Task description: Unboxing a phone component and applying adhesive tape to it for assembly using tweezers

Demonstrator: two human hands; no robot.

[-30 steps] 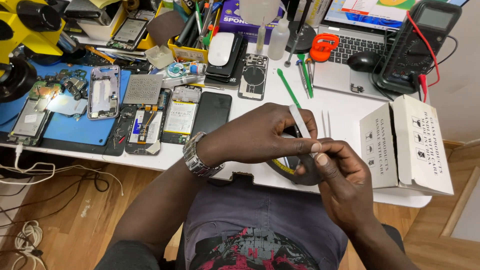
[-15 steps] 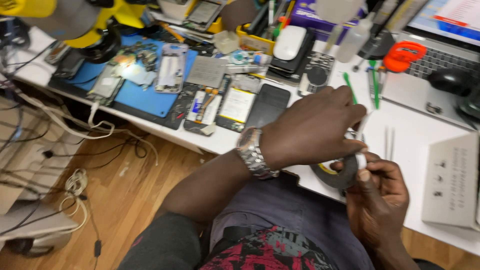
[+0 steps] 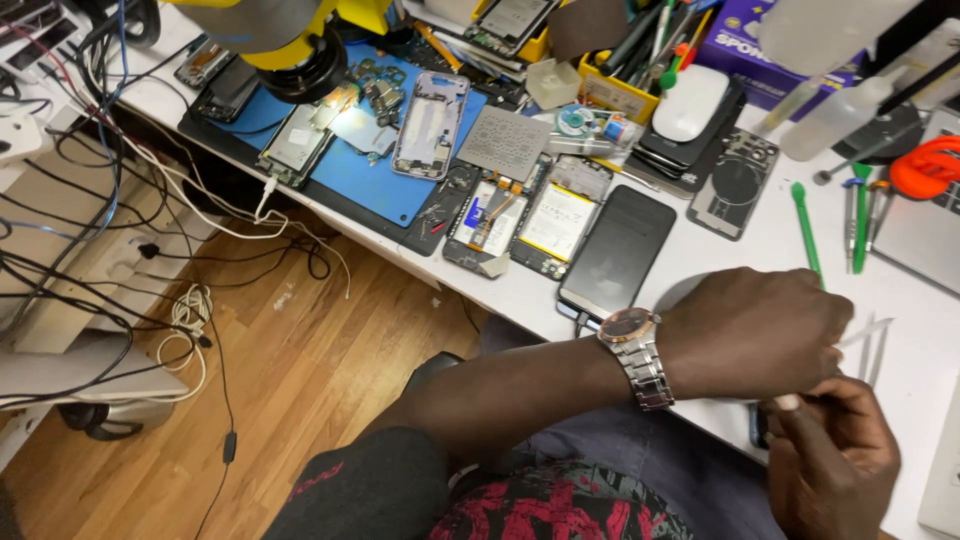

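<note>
At the desk's edge, left hand (image 3: 755, 335) and right hand (image 3: 835, 460) pinch a thin pale strip (image 3: 862, 333), fingers closed, mid-peel; steady pulling seems needed.

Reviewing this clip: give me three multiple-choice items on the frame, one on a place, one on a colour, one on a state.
1. Where does the black phone lie?
A. on the wooden floor
B. on the white table near its front edge
C. on the laptop

2. What colour is the work mat?
A. blue
B. red
C. grey

3. How do the two hands stand?
A. far apart
B. both flat on the table
C. close together at the table's edge

Answers: B, it lies screen up on the table; A, blue shows between the parts; C, left hand lies over right hand.
</note>
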